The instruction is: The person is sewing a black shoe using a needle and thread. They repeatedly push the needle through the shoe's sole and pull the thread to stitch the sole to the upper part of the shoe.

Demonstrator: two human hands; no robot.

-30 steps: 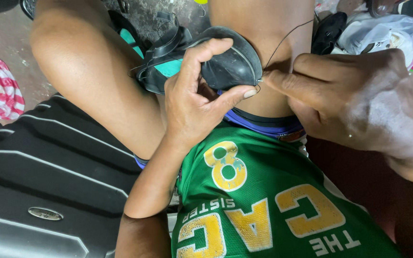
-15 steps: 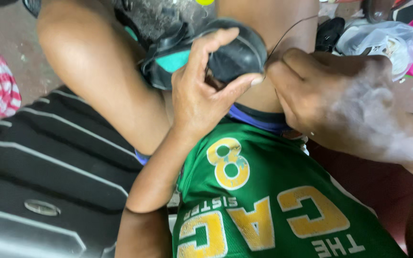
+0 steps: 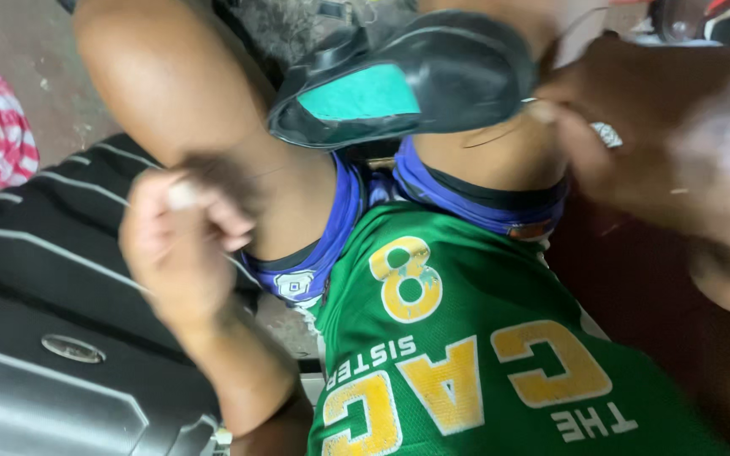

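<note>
Your left hand (image 3: pixel 183 245) is smeared by motion, so its grip can't be read; your right hand (image 3: pixel 678 143) blurs too, its fingertips hidden behind the black shoe (image 3: pixel 433 76); the frame's top crops that shoe.

Black shoe (image 3: pixel 433 76) w/ teal insole sits on the knees, right hand (image 3: pixel 661 143) touching its heel end. Left hand (image 3: pixel 181 245) is off it, loosely curled, blurry, over a black case (image 3: pixel 44 338).

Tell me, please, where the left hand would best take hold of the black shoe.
Probably the heel end of the shoe, reached from the left hand's own side. The shoe lies sole-up across the knees, teal patch showing, with that end free; the right hand already crowds the other end.
</note>
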